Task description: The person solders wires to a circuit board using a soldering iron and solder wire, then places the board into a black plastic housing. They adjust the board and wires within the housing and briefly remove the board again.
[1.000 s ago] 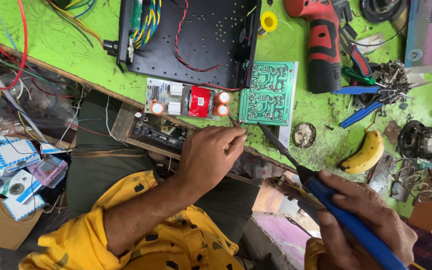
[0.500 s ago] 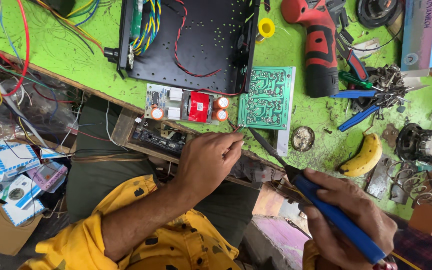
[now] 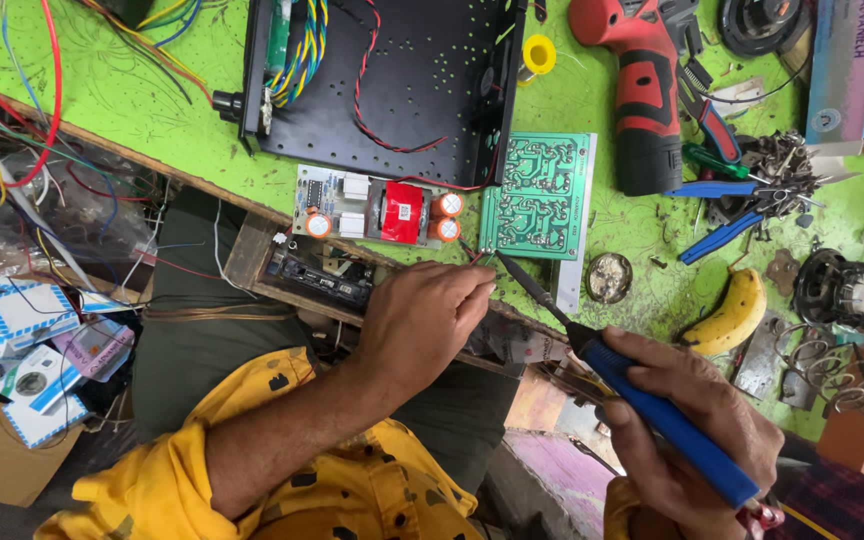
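The fingertips of the left hand (image 3: 422, 320) are pinched together on a thin red wire (image 3: 479, 258), and they hold its end at the lower edge of the green circuit board (image 3: 537, 195), near the board's left corner. The right hand (image 3: 687, 425) is closed around the blue handle of a soldering iron (image 3: 592, 350), and the dark tip of the iron points up and left, to the same spot where the wire end meets the board. Tip and wire end look almost touching, but the picture is too small to tell if they really touch. To do this joint well, I think the left hand should keep the wire quite still, resting on the edge of the green table (image 3: 642, 260), while the iron comes in flat on both wire and pad, not on the wire only. The fingers are very near to the hot tip, so the grip should stay a little back on the wire. Just left of the board lies a smaller board with a red transformer (image 3: 400, 212) and orange capacitors. Above is an open black metal chassis (image 3: 402, 80). To the right lie a red cordless drill (image 3: 642, 90), blue pliers (image 3: 722, 205), a round solder tin (image 3: 609, 277) and a banana (image 3: 727, 315).
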`<act>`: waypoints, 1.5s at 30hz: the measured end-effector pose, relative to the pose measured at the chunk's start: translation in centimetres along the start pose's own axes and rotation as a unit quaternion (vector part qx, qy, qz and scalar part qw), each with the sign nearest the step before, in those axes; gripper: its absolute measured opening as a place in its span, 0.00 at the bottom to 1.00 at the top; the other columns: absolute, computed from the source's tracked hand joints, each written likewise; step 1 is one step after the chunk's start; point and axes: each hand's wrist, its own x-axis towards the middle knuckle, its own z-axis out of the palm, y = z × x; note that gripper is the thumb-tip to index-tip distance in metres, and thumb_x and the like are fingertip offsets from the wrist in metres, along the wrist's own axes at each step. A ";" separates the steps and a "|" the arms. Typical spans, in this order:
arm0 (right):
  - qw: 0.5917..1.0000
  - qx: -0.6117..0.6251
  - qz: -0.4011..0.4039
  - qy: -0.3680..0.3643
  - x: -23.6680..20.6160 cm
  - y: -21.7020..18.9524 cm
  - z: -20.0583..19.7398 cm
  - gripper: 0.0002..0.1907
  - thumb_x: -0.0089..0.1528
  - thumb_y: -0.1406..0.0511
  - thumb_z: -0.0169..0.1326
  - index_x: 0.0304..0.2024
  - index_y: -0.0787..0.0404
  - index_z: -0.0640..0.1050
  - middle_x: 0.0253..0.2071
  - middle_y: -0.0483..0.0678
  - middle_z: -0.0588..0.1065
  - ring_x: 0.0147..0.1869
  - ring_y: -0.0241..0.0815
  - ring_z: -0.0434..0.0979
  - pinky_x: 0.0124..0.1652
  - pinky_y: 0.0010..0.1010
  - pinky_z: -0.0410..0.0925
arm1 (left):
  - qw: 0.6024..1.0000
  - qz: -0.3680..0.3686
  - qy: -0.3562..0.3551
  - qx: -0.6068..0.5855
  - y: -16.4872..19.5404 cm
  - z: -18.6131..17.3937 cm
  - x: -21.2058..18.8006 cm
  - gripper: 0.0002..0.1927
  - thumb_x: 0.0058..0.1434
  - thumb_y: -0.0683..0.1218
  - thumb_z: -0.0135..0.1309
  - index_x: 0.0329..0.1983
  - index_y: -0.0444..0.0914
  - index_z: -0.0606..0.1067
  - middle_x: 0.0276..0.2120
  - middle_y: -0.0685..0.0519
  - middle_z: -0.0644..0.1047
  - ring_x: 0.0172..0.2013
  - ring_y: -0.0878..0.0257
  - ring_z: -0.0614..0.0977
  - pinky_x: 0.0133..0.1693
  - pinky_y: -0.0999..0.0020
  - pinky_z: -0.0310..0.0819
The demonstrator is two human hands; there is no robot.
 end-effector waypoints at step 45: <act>0.994 -0.064 0.024 -0.082 1.5 -1.9 -1.0 0.12 0.60 0.71 0.62 0.42 0.66 0.74 0.50 0.59 0.81 0.47 0.44 0.86 0.44 0.29 0.77 | 0.998 -0.043 -0.048 -0.021 0.3 -0.7 0.5 0.08 0.64 0.44 0.56 0.40 0.35 0.81 0.31 0.44 0.83 0.31 0.49 0.84 0.35 0.54 0.77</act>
